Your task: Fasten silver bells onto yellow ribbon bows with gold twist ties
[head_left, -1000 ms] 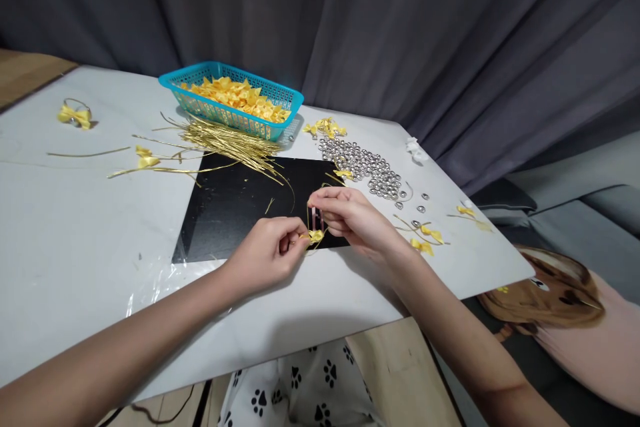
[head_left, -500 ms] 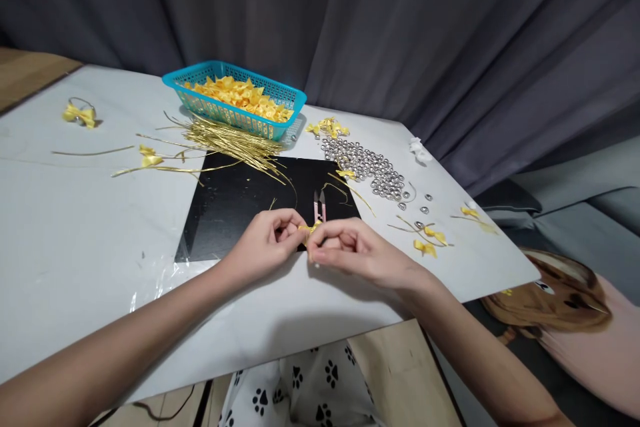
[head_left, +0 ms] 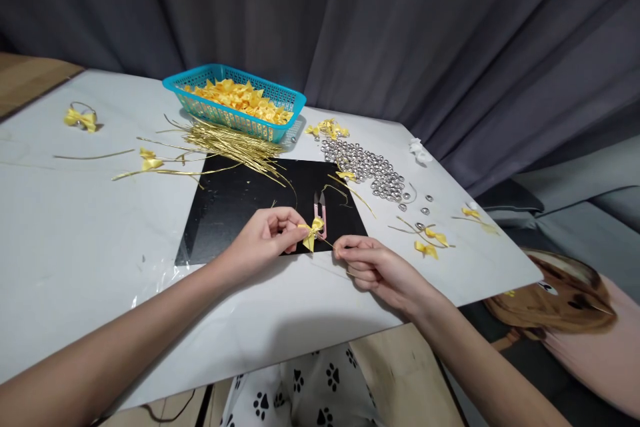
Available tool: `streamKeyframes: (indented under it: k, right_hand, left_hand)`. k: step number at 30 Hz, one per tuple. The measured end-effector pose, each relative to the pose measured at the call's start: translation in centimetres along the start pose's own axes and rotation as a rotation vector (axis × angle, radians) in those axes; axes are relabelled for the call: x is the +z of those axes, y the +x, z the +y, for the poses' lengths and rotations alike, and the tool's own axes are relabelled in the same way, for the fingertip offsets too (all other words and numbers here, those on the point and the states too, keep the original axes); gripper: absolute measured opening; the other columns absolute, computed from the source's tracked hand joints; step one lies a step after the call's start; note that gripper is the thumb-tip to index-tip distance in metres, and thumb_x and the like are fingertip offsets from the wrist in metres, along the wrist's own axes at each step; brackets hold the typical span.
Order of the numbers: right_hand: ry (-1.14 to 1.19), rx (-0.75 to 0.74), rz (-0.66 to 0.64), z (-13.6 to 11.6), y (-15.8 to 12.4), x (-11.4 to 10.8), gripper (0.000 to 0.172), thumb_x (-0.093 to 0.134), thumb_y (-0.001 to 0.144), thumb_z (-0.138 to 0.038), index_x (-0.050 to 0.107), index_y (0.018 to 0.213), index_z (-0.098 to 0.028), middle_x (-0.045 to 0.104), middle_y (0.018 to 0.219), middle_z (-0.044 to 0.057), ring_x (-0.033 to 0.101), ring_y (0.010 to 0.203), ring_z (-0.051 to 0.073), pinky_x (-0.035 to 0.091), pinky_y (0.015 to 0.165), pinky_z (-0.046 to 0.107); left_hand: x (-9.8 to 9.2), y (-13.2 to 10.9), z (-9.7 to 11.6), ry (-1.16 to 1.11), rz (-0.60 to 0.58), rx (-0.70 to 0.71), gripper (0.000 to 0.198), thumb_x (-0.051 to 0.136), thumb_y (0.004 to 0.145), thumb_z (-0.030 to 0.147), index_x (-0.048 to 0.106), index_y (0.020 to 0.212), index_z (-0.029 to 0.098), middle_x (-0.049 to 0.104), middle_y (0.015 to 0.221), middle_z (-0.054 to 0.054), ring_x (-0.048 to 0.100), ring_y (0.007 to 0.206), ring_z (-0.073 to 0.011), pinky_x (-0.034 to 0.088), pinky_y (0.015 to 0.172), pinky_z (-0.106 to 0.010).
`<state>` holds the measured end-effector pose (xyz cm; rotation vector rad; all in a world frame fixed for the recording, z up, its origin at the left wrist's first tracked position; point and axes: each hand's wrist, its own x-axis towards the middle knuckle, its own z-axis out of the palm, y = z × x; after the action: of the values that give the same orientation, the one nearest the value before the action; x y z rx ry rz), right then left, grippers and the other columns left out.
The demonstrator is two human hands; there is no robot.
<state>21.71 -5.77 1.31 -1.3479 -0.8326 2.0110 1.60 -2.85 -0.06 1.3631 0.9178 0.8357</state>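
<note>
My left hand [head_left: 280, 230] pinches a small yellow ribbon bow [head_left: 313, 232] by its left loop, over the near edge of a black mat [head_left: 240, 213]. From the bow's middle a thin gold cord [head_left: 327, 243] runs to the right. My right hand [head_left: 367, 265] has that cord pinched between thumb and forefinger, with the other fingers curled in. Just behind the bow, pink-handled thread snips [head_left: 323, 207] lie on the mat, blades pointing away from me.
A blue basket [head_left: 170, 85] of yellow bows stands at the back. In front of it lies a pile of gold cords [head_left: 233, 145]. Silver beads [head_left: 365, 167] spread to the right, near loose bows [head_left: 426, 249]. One bow with a cord loop [head_left: 80, 119] sits far left.
My right hand has moved right and slightly toward me, away from the left, with the cord now stretched between them. The bow and snips show more fully. My left hand stays nearly in place.
</note>
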Motion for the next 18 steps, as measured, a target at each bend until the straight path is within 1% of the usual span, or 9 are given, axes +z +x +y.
streamKeyframes:
  k: [4, 7, 10, 12, 16, 18]
  right_hand:
    - [-0.018, -0.027, 0.043, 0.2, -0.1, 0.4, 0.024, 0.071, 0.064, -0.025, 0.049, 0.067, -0.015, 0.019, 0.043, -0.014, 0.005, 0.039, 0.001, 0.004, 0.038, 0.018]
    - [-0.138, -0.093, 0.051, 0.5, -0.4, 0.8, 0.026, 0.071, 0.066, -0.031, 0.05, 0.067, -0.015, 0.023, 0.043, -0.012, 0.008, 0.039, 0.002, 0.005, 0.039, 0.02]
    - [-0.377, -0.193, 0.053, 1.0, -0.7, 1.2, 0.028, 0.067, 0.071, -0.039, 0.053, 0.069, -0.014, 0.03, 0.045, -0.009, 0.017, 0.041, 0.004, 0.009, 0.042, 0.021]
    - [-0.548, -0.258, 0.064, 1.3, -0.8, 1.3, 0.028, 0.063, 0.075, -0.04, 0.053, 0.07, -0.015, 0.03, 0.047, -0.008, 0.021, 0.044, 0.005, 0.013, 0.044, 0.022]
    - [-0.844, -0.413, 0.123, 1.9, -1.2, 1.5, 0.02, 0.051, 0.084, -0.033, 0.051, 0.072, -0.017, 0.024, 0.05, -0.007, 0.022, 0.046, 0.008, 0.017, 0.046, 0.022]
    - [-1.01, -0.508, 0.155, 2.1, -1.4, 1.6, 0.017, 0.046, 0.086, -0.026, 0.051, 0.073, -0.018, 0.025, 0.051, -0.006, 0.024, 0.046, 0.008, 0.02, 0.047, 0.022]
  left_hand:
    - [-0.1, 0.1, -0.2, -0.044, 0.025, 0.006, 0.02, 0.061, 0.074, 0.033, 0.058, 0.069, 0.014, 0.049, 0.056, 0.003, 0.042, 0.053, -0.0087, 0.033, 0.052, -0.022]
    - [-0.2, 0.1, -0.3, -0.067, 0.033, 0.007, 0.02, 0.062, 0.073, 0.033, 0.059, 0.069, 0.014, 0.049, 0.056, 0.003, 0.043, 0.053, -0.0088, 0.033, 0.052, -0.022]
    - [-0.2, 0.0, -0.3, -0.062, 0.029, 0.016, 0.019, 0.062, 0.074, 0.032, 0.059, 0.069, 0.014, 0.049, 0.056, 0.003, 0.042, 0.053, -0.0088, 0.032, 0.052, -0.022]
    - [-0.2, 0.0, -0.3, -0.053, 0.023, 0.019, 0.019, 0.062, 0.074, 0.032, 0.06, 0.07, 0.014, 0.048, 0.056, 0.003, 0.042, 0.053, -0.0087, 0.031, 0.052, -0.022]
    - [-0.1, -0.1, -0.3, -0.05, 0.026, 0.013, 0.018, 0.061, 0.075, 0.031, 0.059, 0.07, 0.014, 0.048, 0.056, 0.003, 0.041, 0.053, -0.0085, 0.031, 0.052, -0.022]
    - [-0.1, -0.1, -0.3, -0.051, 0.032, 0.01, 0.018, 0.061, 0.075, 0.031, 0.059, 0.07, 0.014, 0.047, 0.056, 0.003, 0.041, 0.054, -0.0086, 0.031, 0.053, -0.022]
